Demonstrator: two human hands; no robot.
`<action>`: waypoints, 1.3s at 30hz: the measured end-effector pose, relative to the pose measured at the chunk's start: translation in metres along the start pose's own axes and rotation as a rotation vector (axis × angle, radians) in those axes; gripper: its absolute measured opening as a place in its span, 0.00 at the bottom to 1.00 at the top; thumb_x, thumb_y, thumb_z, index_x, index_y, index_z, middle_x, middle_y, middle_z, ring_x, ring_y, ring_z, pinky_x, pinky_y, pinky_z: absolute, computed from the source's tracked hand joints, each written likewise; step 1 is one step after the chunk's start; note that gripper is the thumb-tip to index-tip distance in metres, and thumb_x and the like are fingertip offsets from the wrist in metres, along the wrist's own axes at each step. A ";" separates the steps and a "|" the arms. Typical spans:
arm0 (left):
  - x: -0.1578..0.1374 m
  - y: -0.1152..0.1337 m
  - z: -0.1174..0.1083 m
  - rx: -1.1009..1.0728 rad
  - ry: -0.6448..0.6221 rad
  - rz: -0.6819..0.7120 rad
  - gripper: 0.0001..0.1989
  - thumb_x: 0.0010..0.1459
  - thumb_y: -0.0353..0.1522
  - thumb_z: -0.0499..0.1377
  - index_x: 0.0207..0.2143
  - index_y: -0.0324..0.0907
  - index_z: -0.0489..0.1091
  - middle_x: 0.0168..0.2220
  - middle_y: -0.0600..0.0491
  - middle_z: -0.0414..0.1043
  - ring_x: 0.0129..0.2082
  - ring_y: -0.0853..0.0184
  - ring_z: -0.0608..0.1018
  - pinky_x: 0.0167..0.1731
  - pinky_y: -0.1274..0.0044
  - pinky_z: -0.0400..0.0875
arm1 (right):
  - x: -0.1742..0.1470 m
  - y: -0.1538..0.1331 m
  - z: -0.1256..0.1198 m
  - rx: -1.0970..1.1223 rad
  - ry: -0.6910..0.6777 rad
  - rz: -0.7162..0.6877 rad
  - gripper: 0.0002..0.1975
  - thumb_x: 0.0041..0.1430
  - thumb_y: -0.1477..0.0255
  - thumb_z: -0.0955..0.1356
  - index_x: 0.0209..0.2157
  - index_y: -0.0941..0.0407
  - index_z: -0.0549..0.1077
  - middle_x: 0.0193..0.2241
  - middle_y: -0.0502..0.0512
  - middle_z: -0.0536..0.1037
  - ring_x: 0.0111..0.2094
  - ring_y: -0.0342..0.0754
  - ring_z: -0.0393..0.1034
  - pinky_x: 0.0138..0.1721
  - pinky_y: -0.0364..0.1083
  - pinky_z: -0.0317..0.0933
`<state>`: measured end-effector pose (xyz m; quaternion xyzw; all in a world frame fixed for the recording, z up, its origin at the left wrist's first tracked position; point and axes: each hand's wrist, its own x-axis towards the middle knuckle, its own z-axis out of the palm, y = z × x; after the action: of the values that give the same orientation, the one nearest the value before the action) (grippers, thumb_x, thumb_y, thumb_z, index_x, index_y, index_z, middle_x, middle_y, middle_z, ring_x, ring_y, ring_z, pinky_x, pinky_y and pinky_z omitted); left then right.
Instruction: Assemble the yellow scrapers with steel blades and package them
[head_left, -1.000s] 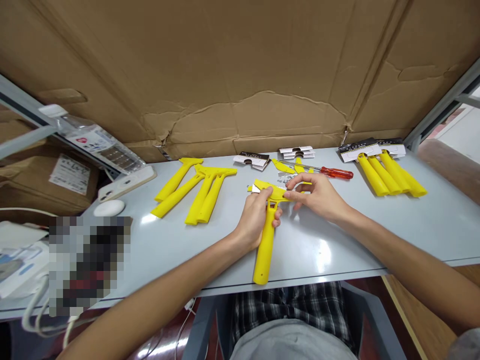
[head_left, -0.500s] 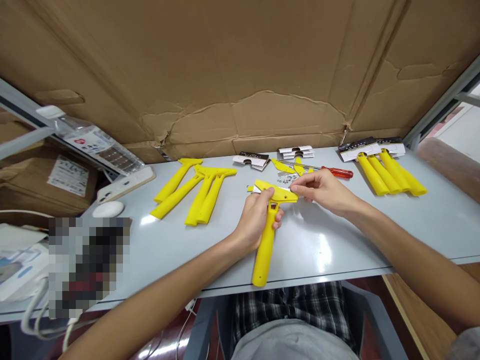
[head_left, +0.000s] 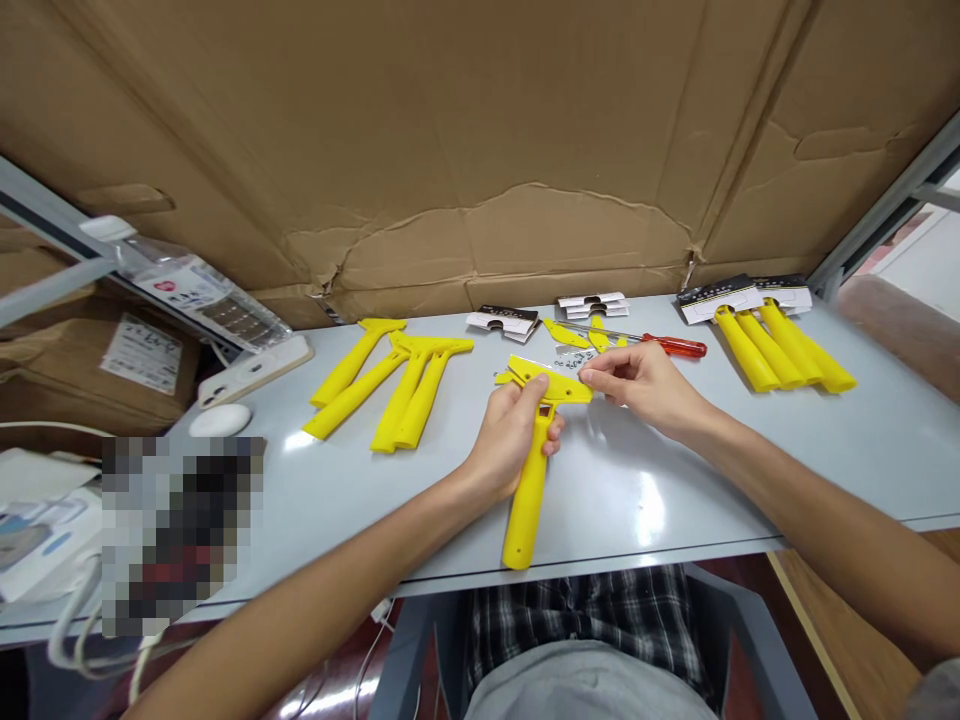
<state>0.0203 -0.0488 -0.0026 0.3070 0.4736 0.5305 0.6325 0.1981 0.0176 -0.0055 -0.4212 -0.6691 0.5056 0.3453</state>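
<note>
My left hand [head_left: 511, 435] is closed around the neck of a yellow scraper [head_left: 529, 500], its thumb pressing on the flat head plate. The scraper's hollow handle points toward me, and a thin blade edge [head_left: 534, 362] shows along the top of the head. My right hand [head_left: 630, 380] is pinched at the right end of the head; what lies between its fingertips is hidden. Just behind the hands lie loose yellow head plates [head_left: 564, 333], small screws [head_left: 568, 361] and a screwdriver with a red handle [head_left: 679, 346].
Several yellow scraper handles [head_left: 409, 400] lie at left. At right are scrapers with card headers [head_left: 780, 345]. Folded cards [head_left: 502, 322] rest at the back against a cardboard wall [head_left: 480, 150]. A power strip [head_left: 255, 370], white mouse [head_left: 220, 420] and plastic bottle [head_left: 202, 290] stand left.
My right fingertips have shifted slightly left and stay at the head's right end. The scraper head has tilted a little, and a blade edge now shows along its top.
</note>
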 end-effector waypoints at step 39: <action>0.008 0.001 -0.006 0.228 -0.003 0.033 0.12 0.59 0.39 0.60 0.38 0.38 0.68 0.21 0.55 0.70 0.15 0.70 0.70 0.16 0.79 0.63 | 0.000 0.003 0.003 0.256 -0.134 0.127 0.19 0.47 0.62 0.80 0.35 0.61 0.78 0.26 0.54 0.78 0.21 0.39 0.67 0.24 0.42 0.63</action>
<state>0.0139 -0.0420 -0.0062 0.3852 0.5249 0.4830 0.5855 0.1963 0.0171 -0.0086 -0.3803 -0.5930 0.6345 0.3180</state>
